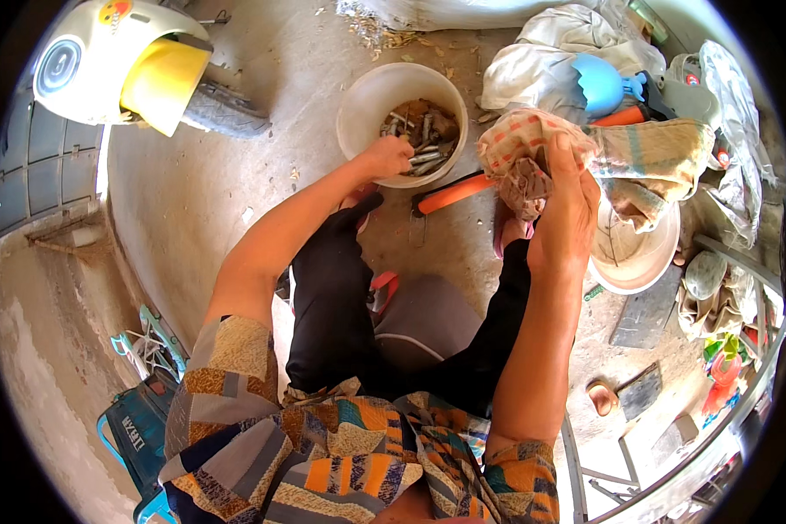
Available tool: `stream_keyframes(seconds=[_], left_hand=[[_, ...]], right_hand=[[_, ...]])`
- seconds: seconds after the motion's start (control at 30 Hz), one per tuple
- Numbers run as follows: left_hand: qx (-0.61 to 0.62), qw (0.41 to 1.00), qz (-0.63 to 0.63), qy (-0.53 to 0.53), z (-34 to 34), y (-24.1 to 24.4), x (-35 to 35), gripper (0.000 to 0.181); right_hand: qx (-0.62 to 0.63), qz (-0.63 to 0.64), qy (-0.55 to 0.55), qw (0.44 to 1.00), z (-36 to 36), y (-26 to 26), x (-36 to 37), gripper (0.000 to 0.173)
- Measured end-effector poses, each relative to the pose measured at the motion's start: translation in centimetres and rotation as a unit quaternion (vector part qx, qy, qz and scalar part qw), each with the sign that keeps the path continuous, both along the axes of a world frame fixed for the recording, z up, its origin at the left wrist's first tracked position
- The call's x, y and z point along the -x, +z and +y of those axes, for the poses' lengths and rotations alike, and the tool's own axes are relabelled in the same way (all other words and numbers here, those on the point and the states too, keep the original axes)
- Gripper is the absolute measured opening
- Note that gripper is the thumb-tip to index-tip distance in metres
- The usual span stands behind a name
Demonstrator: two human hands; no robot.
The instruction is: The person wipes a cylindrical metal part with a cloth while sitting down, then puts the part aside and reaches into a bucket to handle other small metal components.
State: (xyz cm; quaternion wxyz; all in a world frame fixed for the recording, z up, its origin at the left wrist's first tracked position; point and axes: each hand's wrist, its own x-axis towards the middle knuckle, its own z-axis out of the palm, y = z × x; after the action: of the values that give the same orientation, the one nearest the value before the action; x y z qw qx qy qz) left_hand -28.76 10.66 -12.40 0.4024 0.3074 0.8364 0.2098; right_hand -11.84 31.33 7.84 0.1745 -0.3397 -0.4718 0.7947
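Observation:
My left hand [388,158] reaches into a white plastic bucket [360,105]; its fingers are at the metal parts [426,157] lying inside, and whether they grip one is hidden. On the right, my right hand [566,196] is closed on a crumpled checked cloth [530,134], held up near the bucket's right side. An orange-and-black handle [455,194] lies on the floor between my feet, its right end hidden behind the cloth.
A white basin [635,262] with a folded striped cloth [661,154] over it stands at the right. Pale sacks [563,39] and a blue plastic piece [599,85] lie behind. A vehicle's front wheel [226,111] rests at upper left. A teal case [141,419] stands at lower left.

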Motion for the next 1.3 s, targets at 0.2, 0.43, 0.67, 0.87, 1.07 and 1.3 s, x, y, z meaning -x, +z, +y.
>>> stream_keyframes(seconds=[0.2, 0.43, 0.67, 0.87, 1.07, 1.3], left_hand=[[0.092, 0.995, 0.044, -0.007, 2.2, -8.6, 1.3, 0.031], [-0.015, 0.962, 0.266, -0.06, 5.6, -11.5, 4.3, 0.033], [0.12, 0.955, 0.245, -0.117, 6.9, -9.9, 4.3, 0.023], [0.077, 0.95, 0.273, -0.129, 3.9, -8.0, 3.7, 0.01], [0.094, 0.956, 0.271, -0.056, 2.6, -6.1, 2.5, 0.011], [-0.08, 0.941, -0.025, 0.327, 0.7, 7.9, 2.6, 0.022]], right_hand=[[0.144, 0.023, -0.043, 0.988, 1.2, -0.6, -1.0, 0.035], [0.267, -0.009, -0.048, 0.962, 0.4, -1.7, -2.6, 0.035], [0.238, -0.074, 0.0, 0.968, -1.2, -1.8, -1.7, 0.038], [0.246, -0.056, 0.026, 0.967, -2.3, -1.3, -0.8, 0.037], [0.221, -0.017, 0.005, 0.975, -2.3, -0.9, -0.4, 0.035], [0.22, 0.042, -0.106, 0.969, -0.5, -1.7, -0.3, 0.033]])
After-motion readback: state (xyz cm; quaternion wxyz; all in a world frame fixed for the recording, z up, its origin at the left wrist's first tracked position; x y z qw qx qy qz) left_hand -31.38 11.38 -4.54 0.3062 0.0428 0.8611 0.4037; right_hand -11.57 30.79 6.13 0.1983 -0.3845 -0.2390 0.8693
